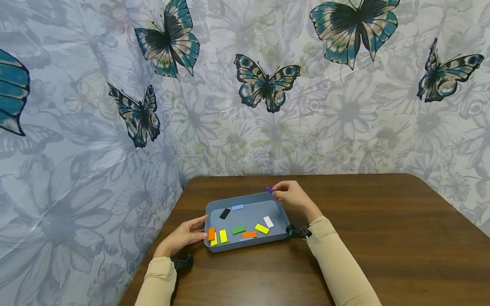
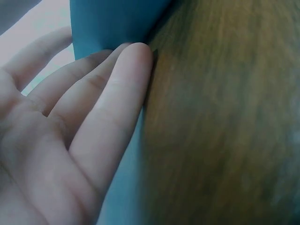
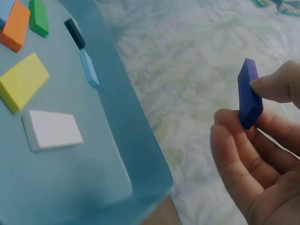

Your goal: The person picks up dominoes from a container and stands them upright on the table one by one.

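Note:
My right hand (image 1: 292, 196) pinches a purple block (image 3: 249, 93) between thumb and fingers, held up over the far right corner of a blue-grey tray (image 1: 249, 202). My left hand (image 1: 184, 234) touches the tray's left end with its fingers fairly straight; the left wrist view shows the thumb (image 2: 126, 89) against the tray's side. Inside the tray lie a white block (image 1: 268, 222), a yellow block (image 1: 262, 229), a green block (image 1: 238, 230), a black block (image 1: 225, 213) and a light blue block (image 1: 237, 207). More orange and yellow blocks lie along the near side and left end.
The tray sits on a brown wooden table (image 1: 383, 238). Behind and left of the table hangs a floral wall covering (image 1: 275, 140) with teal butterflies. A dark band is on each wrist, the right one (image 1: 298, 231) close to the tray's right end.

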Tool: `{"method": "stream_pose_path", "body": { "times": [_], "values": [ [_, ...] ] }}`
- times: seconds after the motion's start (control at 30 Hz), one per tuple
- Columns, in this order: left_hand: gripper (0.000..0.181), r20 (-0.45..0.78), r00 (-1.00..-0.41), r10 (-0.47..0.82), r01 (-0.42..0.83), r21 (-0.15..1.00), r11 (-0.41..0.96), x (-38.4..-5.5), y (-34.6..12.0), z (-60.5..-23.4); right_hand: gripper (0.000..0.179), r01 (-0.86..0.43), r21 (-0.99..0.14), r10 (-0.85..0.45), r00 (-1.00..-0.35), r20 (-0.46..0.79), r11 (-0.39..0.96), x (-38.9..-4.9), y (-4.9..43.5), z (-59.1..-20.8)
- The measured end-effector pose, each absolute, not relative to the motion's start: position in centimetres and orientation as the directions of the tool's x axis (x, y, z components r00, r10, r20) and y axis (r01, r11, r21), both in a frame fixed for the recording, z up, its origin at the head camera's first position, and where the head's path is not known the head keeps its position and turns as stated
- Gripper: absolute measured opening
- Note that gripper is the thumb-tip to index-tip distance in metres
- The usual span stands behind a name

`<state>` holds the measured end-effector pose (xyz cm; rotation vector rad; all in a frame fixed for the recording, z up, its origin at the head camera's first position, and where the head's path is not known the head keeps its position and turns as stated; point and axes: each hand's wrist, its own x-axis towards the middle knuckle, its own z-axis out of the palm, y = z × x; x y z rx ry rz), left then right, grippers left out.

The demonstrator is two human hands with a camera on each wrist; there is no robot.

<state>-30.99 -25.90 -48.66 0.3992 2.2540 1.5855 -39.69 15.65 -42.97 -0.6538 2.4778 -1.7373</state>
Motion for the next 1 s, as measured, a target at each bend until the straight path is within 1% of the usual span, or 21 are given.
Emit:
{"method": "stream_pose_path", "body": {
  "times": [0.2, 0.47, 0.67, 0.87, 0.93, 1.0],
  "values": [
    [0.081, -0.115, -0.899, 0.421, 0.038, 0.940, 0.338, -30.8, -25.8, -48.8, 0.024, -0.326, -0.924, -0.309, -0.916, 0.256, 0.201, -39.0, 17.8, -43.7],
    [0.082, -0.110, -0.899, 0.423, 0.037, 0.945, 0.325, -30.7, -25.7, -48.7, 0.024, -0.320, -0.929, -0.263, -0.927, 0.266, 0.188, -38.7, 19.3, -44.3],
    [0.082, -0.117, -0.896, 0.429, 0.040, 0.940, 0.339, -30.9, -25.7, -48.5, 0.030, -0.303, -0.945, -0.232, -0.935, 0.269, 0.125, -38.7, 20.4, -44.0],
    [0.082, -0.122, -0.896, 0.427, 0.027, 0.944, 0.328, -31.0, -25.5, -48.3, 0.016, -0.275, -0.961, -0.190, -0.944, 0.268, 0.010, -38.7, 21.6, -44.0],
    [0.082, -0.130, -0.896, 0.425, 0.017, 0.946, 0.325, -31.0, -25.5, -48.3, 0.017, -0.264, -0.964, -0.172, -0.950, 0.262, -0.008, -38.7, 21.9, -44.1],
    [0.083, -0.131, -0.895, 0.427, 0.016, 0.946, 0.323, -30.9, -25.6, -48.4, 0.015, -0.262, -0.965, -0.150, -0.954, 0.259, 0.003, -38.8, 22.1, -44.1]
  ]
}}
